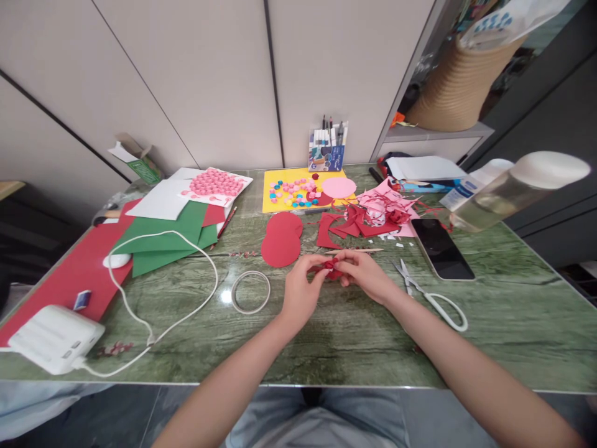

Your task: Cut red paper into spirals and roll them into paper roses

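Observation:
Between my fingertips, above the middle of the green table, is a small piece of curled red paper (333,266). My left hand (302,286) pinches it from the left, thumb and fingers pressed together. From the right, my right hand (364,274) grips the same piece; its far side is partly hidden by the fingers. Just beyond the hands lies a thin wooden stick (370,251). Two overlapping red paper circles (281,247) rest to the left of it. A roll of tape (250,292) lies flat left of my left hand, and white-handled scissors (436,298) lie right of my right forearm.
Red paper scraps (333,231) and pink shreds (385,205) lie behind the hands. A yellow sheet (268,202) holds small colourful pieces. A phone (443,249) and a tall bottle (508,193) stand right. Green paper (153,255), a white cable (217,280) and a white charger (56,339) are left.

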The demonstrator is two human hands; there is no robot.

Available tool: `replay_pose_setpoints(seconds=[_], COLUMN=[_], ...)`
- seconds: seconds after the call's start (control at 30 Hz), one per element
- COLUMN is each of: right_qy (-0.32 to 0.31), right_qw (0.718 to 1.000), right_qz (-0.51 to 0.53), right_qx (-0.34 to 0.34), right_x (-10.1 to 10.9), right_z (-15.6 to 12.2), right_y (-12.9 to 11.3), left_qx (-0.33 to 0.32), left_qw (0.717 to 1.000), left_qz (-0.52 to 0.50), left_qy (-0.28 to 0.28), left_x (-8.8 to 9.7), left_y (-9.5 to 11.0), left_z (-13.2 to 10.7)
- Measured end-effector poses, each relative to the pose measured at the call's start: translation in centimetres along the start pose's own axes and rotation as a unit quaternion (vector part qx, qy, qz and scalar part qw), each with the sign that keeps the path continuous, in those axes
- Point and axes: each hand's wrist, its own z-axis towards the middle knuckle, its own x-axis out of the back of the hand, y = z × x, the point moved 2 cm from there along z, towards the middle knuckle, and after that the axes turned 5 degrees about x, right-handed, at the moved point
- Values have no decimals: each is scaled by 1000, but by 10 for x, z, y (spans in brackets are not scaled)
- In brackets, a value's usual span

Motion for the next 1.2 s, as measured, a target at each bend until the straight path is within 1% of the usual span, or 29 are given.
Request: replay_pose_setpoints(seconds=[0.07,0.13,0.23,0.33,0.4,0.5,0.57,0.63,0.7,0.77,0.83,1.0,1.1,1.2], right_qy=[11,24,39,56,74,96,90,73,60,51,34,-9,-19,-21], right_qw=[1000,999,991,973,951,902,865,834,818,817,824,833,839,851], right_qz=[-9,-40,-118,-208,-271,-353,-397,-434,-455,-456,-444,-423,-412,-399], right_qx=[7,26,57,85,128,230,292,332,348,350,350,357,356,340], right_x=[1,2,3,2,1,-1,-2,-3,-2,-1,1,7,8,7], right_z=[1,2,2,0,-3,-8,-11,-13,-13,-12,-11,-7,-7,-8], right_y=[2,3,4,3,-2,-11,-15,-17,-16,-15,-14,-16,-18,-19], left_qx=[-2,-8,-12,-10,-5,29,71,118,159,187,197,193,195,196], left_qw=[1000,1000,1000,1000,1000,997,989,977,961,949,943,947,946,944], left_qz=[2,4,12,18,1,-70,-126,-178,-221,-249,-257,-236,-231,-234], left_qy=[0,2,-3,-4,-4,-7,-9,-22,-41,-58,-71,-105,-116,-123], left_x=[0,0,-1,-1,-1,1,3,4,4,5,7,11,12,13], left_y=[0,0,0,1,2,0,-3,-7,-9,-10,-9,-4,-3,-2], left_z=[0,-1,-2,-3,-2,2,5,8,9,10,11,11,11,11])
